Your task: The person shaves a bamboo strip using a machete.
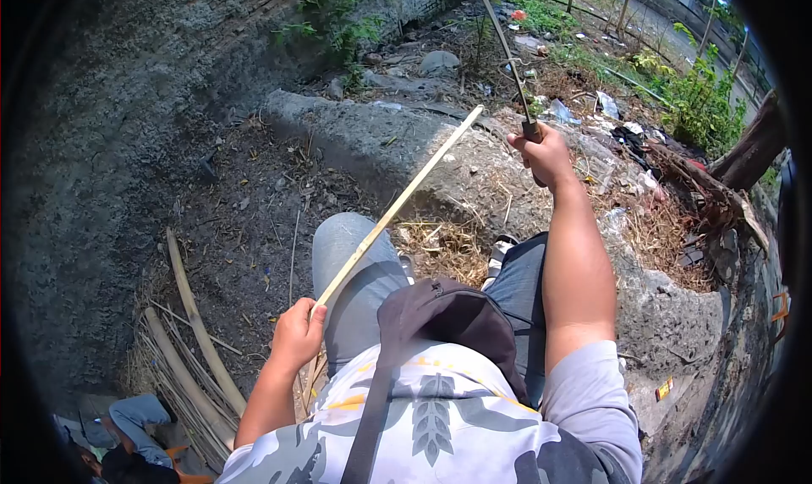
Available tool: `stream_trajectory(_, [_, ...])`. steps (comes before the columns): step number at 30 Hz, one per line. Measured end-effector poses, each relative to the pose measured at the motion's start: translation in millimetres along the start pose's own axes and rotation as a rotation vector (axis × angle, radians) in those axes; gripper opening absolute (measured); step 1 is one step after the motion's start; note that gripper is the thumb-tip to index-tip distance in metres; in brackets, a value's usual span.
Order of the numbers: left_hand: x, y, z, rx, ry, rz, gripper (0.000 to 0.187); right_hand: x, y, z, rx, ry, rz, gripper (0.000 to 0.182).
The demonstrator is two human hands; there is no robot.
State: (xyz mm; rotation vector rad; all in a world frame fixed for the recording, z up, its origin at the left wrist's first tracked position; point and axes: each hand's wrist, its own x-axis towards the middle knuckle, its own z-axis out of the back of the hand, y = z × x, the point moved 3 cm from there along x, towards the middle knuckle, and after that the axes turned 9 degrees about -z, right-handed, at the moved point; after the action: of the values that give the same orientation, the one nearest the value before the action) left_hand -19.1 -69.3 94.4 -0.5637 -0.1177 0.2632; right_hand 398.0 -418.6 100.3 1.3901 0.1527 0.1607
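My left hand [296, 336] is closed around the lower end of a long, pale bamboo strip [396, 206]. The strip slants up and away over my left thigh, and its far tip stands a little left of the knife. In my right hand [545, 156], raised with the arm stretched forward, is the dark handle of a long knife [506, 52]. Its thin, slightly curved blade points upward and runs to the top edge of the view. Blade and strip are apart.
Bamboo poles [199, 315] and thin strips lie at my left. A concrete ledge [338, 133] crosses ahead, with straw shavings [444, 251] between my feet. A rough wall [110, 171] rises on the left. Another person's leg [139, 416] shows at lower left.
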Motion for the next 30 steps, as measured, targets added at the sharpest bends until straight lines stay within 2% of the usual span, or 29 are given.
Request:
stream_trajectory(1, [3, 1, -6, -0.007, -0.027, -0.007, 0.035, -3, 5, -4, -0.165, 0.082, -0.053, 0.030])
stream_trajectory(5, [17, -7, -19, -0.029, -0.106, -0.050, 0.035, -39, 39, -43, -0.668, 0.242, 0.146, 0.034])
stream_trajectory(6, [20, -10, -20, -0.012, -0.120, -0.056, 0.035, -45, 41, -54, -0.751, 0.237, 0.263, 0.034])
stream_trajectory(7, [22, -11, -20, 0.006, -0.135, -0.059, 0.036, -50, 46, -62, -0.859, 0.315, 0.273, 0.036])
stream_trajectory(10, [26, -12, -13, 0.023, -0.131, -0.084, 0.038, -47, 38, -76, -0.870, 0.366, 0.287, 0.037])
stream_trajectory(13, [24, -1, -5, -0.023, -0.134, -0.121, 0.038, -31, 31, -65, -0.770, 0.313, 0.175, 0.038])
stream_trajectory(15, [23, 0, -2, -0.060, -0.121, -0.116, 0.038, -22, 24, -56, -0.633, 0.192, 0.106, 0.038])
stream_trajectory(18, [21, -5, -2, -0.073, -0.107, -0.114, 0.038, -21, 20, -52, -0.581, 0.149, 0.109, 0.035])
stream_trajectory(23, [34, -26, -11, -0.156, -0.057, -0.072, 0.041, -49, 37, -78, -0.839, 0.296, 0.253, 0.034])
stream_trajectory(25, [37, -21, -19, -0.223, -0.023, -0.119, 0.042, -63, 43, -97, -0.878, 0.534, 0.225, 0.032])
stream_trajectory(28, [31, 4, -28, -0.343, 0.043, -0.113, 0.044, -71, 49, -106, -0.855, 0.569, 0.287, 0.032])
stream_trajectory(29, [27, 13, -31, -0.392, 0.068, -0.097, 0.046, -63, 42, -103, -0.759, 0.462, 0.341, 0.035])
stream_trajectory(30, [24, 6, -24, -0.414, 0.057, -0.036, 0.048, -54, 39, -98, -0.721, 0.427, 0.280, 0.035])
